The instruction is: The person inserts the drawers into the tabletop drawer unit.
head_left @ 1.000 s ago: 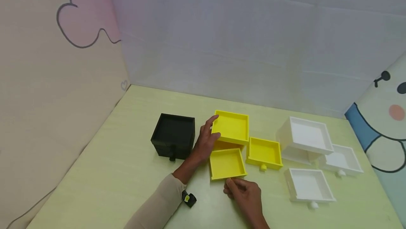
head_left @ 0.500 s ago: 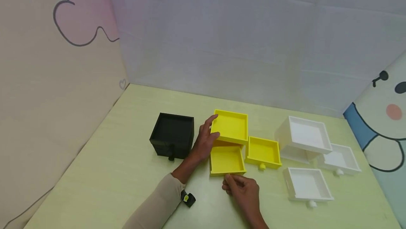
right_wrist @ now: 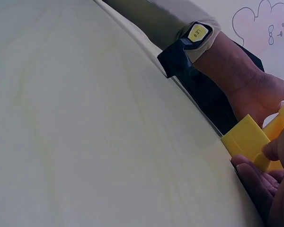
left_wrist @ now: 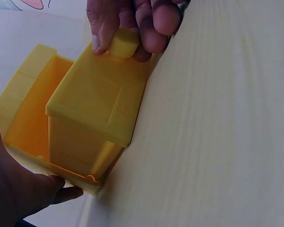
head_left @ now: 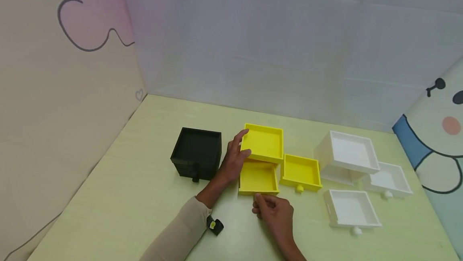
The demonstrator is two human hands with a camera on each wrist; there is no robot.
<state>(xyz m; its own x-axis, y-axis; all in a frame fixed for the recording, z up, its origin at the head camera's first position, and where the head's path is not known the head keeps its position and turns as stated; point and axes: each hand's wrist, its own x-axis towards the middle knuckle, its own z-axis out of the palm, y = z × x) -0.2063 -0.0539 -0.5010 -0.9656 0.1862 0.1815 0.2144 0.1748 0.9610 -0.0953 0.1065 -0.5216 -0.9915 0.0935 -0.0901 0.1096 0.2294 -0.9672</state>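
A yellow cabinet [head_left: 263, 142] with a shallow tray-like top stands mid-table. My left hand [head_left: 232, 164] grips its left side, thumb at the front corner and fingers along the edge. Partway in the lower front opening sits a yellow drawer [head_left: 258, 177]. Its round knob [left_wrist: 124, 43] is pinched between thumb and fingers of my right hand [head_left: 277, 214], as the left wrist view shows. The drawer's rear part is hidden under the cabinet's top. A second yellow drawer [head_left: 301, 171] lies on the table just right of the cabinet, knob toward me.
Left of my left hand stands a black cabinet [head_left: 197, 152] with its drawer in. To the right are a white cabinet [head_left: 352, 152] and two loose white drawers, one in front [head_left: 352, 208] and one beside it [head_left: 388, 180]. Fabric walls border the table [head_left: 119, 208].
My right hand has moved away from me, and the yellow drawer has slid further into the cabinet. My left hand stays on the cabinet's side.
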